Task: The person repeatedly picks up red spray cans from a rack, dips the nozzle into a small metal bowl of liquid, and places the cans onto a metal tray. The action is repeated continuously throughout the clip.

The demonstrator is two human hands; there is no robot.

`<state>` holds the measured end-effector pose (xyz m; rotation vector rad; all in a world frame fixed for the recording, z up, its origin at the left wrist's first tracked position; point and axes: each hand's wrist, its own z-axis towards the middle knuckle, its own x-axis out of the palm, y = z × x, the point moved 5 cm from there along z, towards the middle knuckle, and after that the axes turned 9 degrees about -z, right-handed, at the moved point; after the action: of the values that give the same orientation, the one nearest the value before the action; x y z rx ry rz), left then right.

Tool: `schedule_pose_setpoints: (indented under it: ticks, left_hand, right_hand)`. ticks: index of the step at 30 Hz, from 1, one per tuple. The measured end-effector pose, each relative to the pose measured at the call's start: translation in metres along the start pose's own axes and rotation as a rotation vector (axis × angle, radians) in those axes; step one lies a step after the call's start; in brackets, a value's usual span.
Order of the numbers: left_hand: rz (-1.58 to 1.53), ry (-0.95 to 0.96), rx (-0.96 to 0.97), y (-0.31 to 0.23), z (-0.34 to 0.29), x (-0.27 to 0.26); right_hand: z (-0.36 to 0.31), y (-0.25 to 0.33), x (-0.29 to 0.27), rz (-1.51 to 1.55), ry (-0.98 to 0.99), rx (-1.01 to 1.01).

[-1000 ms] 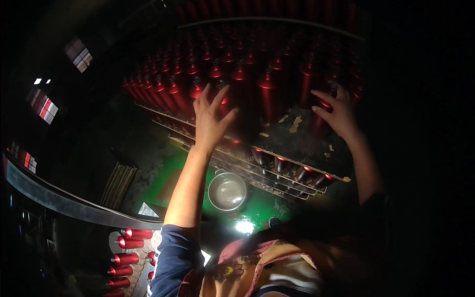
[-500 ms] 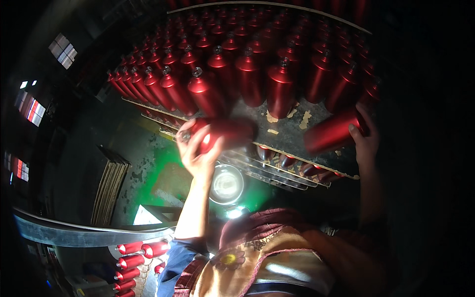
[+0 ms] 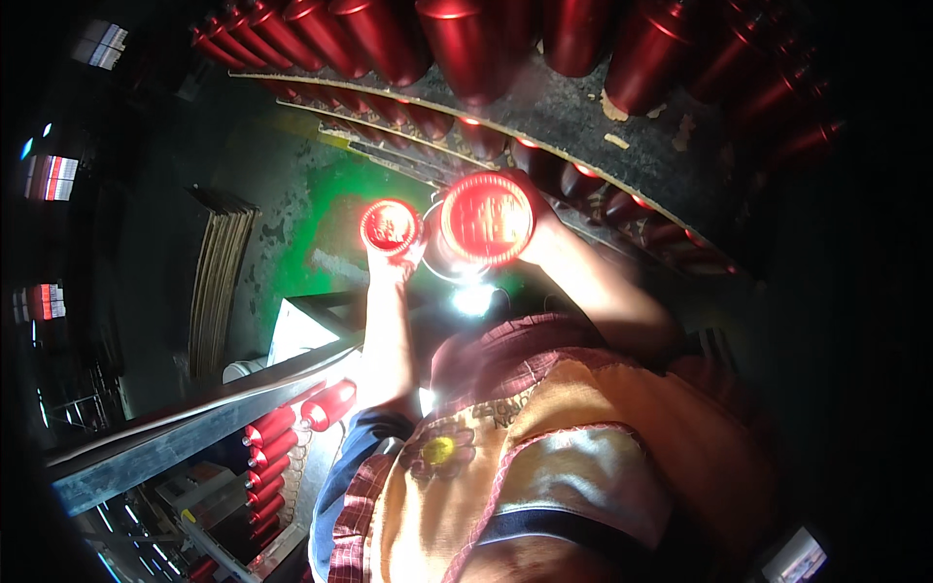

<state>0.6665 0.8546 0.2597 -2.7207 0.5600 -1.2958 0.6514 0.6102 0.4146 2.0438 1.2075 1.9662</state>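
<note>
Left hand: I see the left hand (image 3: 397, 264) wrapped around a red metallic bottle (image 3: 392, 228), its round base facing my camera.
Right hand: I see the right hand (image 3: 535, 240) gripping a second red bottle (image 3: 488, 221), base also toward me; most of the fingers are hidden from my view.
Held bottles: side by side in the air, slightly apart, before the apron (image 3: 573, 389).
Behind them: a round metal pot (image 3: 434, 255), partly covered.
Rack: upright red bottles (image 3: 457, 49) on the top shelf (image 3: 554, 112), more bottles (image 3: 483, 138) below.
Lower left: a row of lying bottles (image 3: 267, 457) beside a grey rail (image 3: 194, 440).
Left: stacked thin boards (image 3: 219, 282).
</note>
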Motion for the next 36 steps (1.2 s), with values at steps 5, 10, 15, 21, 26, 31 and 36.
schedule_pose_setpoints:
  ticks: [5, 10, 15, 21, 26, 31, 36]
  left_hand:
    - [-0.198, -0.074, -0.058, 0.004, 0.047, -0.022]
    - [-0.228, -0.103, -0.088, -0.006, 0.065, -0.027]
    - [-0.328, -0.001, -0.108, -0.01, 0.057, -0.023]
    - [-0.428, 0.256, -0.187, 0.003, 0.003, -0.01]
    - [-0.379, 0.607, -0.122, 0.029, -0.108, -0.034]
    - [-0.314, 0.402, 0.038, 0.081, -0.251, -0.134]
    - [-0.371, 0.091, 0.207, 0.097, -0.36, -0.248]
  right_hand:
    - [0.05, -0.034, 0.009, 0.28, -0.174, 0.309]
    - [0.072, -0.049, 0.009, 0.4, -0.29, 0.341]
    - [0.077, -0.053, 0.015, 0.382, -0.308, 0.317]
    - [0.059, -0.07, 0.013, 0.44, 0.046, 0.379]
    - [0.018, -0.105, -0.029, 0.538, 0.148, 0.567]
    - [-0.065, -0.16, -0.063, 0.756, 0.177, 0.762]
    - [-0.13, -0.213, -0.07, 0.251, 0.074, 0.817]
